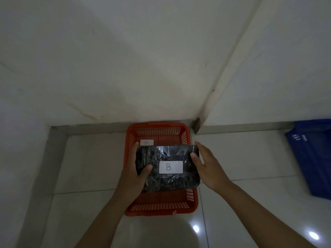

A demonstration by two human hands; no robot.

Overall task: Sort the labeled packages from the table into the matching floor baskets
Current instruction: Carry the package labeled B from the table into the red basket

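Head view, looking down: a black plastic-wrapped package point(167, 169) is held above the red basket point(161, 203) on the floor, white "B" label point(170, 167) facing up. The left hand point(135, 174) is clamped on the package's left end, thumb on top, fingers underneath. The right hand point(206, 165) is pressed against the right end, thumb hooked over the top edge, the other fingers spread out along the side, so that grip looks looser.

Just beyond the grip, a small white tag point(146, 142) can be made out inside the basket at its far-left corner; the letter on it is too faint to be read for certain. That is the risk here: if the tag does not say B, the package would be dropped into the wrong basket. A blue basket point(311, 158) is seen well off to the right of the grip and could be the match instead.

A second hazard: the wrap is glossy and crinkled, so a slip from the right-hand side could be expected, tilting the package onto the rim.
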